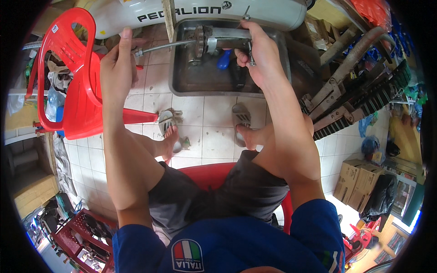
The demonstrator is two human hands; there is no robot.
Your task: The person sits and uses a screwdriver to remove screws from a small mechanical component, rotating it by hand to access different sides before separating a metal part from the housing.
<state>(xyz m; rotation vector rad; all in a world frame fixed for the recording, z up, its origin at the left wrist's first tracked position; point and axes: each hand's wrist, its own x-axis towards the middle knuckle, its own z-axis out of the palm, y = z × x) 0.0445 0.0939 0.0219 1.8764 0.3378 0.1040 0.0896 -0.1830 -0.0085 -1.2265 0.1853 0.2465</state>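
My right hand (260, 54) is closed around a grey metal cylinder (227, 37), held nearly level above a dark metal tray (182, 89). A toothed ring sits at the cylinder's left end, and bolts stick out near my fingers. From that end a thin metal rod (168, 46) runs left to my left hand (119, 68). There my fingers curl at the rod's nutted end with the thumb pointing up; part of that grip is hidden behind the hand. Inside the tray lie a blue rounded object (224, 60) and a black object (237, 76).
A red plastic chair (79, 107) stands at the left. Behind the tray lies a large white tank (259, 12). Metal frames with black ribbed strips (359, 107) lean at the right, and cardboard boxes (357, 182) stand lower right. Sandals (241, 116) rest on the tiled floor.
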